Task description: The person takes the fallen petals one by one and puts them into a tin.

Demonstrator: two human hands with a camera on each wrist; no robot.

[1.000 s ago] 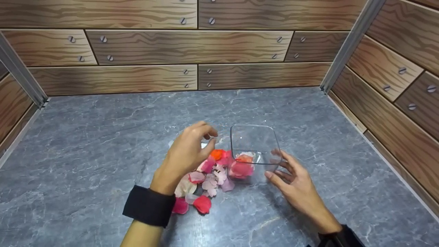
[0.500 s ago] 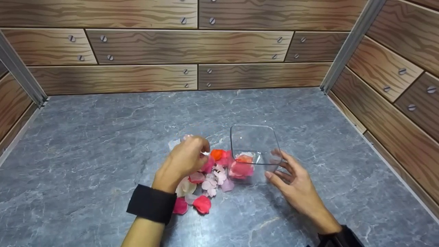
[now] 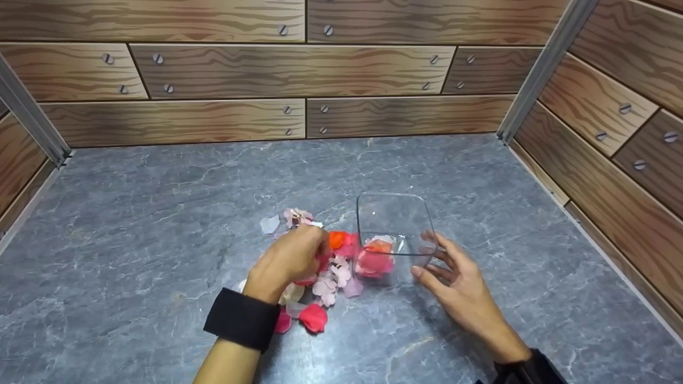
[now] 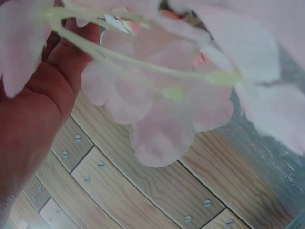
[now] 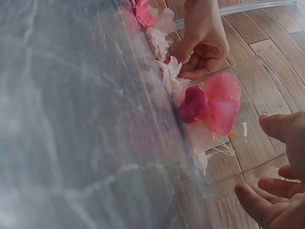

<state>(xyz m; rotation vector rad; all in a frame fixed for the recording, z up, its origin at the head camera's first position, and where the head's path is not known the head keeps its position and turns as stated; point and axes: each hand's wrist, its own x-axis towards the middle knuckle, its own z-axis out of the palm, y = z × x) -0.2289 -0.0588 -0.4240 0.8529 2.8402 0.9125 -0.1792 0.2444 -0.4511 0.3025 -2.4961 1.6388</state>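
Observation:
In the head view, a clear square container (image 3: 397, 224) stands right of a scatter of artificial petals and blossoms. My right hand (image 3: 459, 290) rests at its right side, thumb and fingers spread along the wall; the right wrist view shows the thumb (image 5: 276, 125) at the clear plastic. Pink and red petals (image 5: 224, 102) lie inside the container. My left hand (image 3: 291, 258) is down in the scatter, fingers curled and fingertips hidden among the petals. Beside those fingers is a pale pink blossom (image 5: 172, 71). Large pale blossoms (image 4: 162, 138) fill the left wrist view near the palm.
Loose petals lie between the hands, including a red petal (image 3: 314, 318), an orange petal (image 3: 336, 239) and pale blossoms (image 3: 326, 288). A whitish petal (image 3: 270, 224) lies behind the left hand. The grey marbled surface (image 3: 160, 213) ends at wood-patterned walls (image 3: 224, 120).
My left hand has come down and nearer to me into the petals, and its fingers have curled in. Blossoms behind it have come into sight. The right hand and the container have stayed put.

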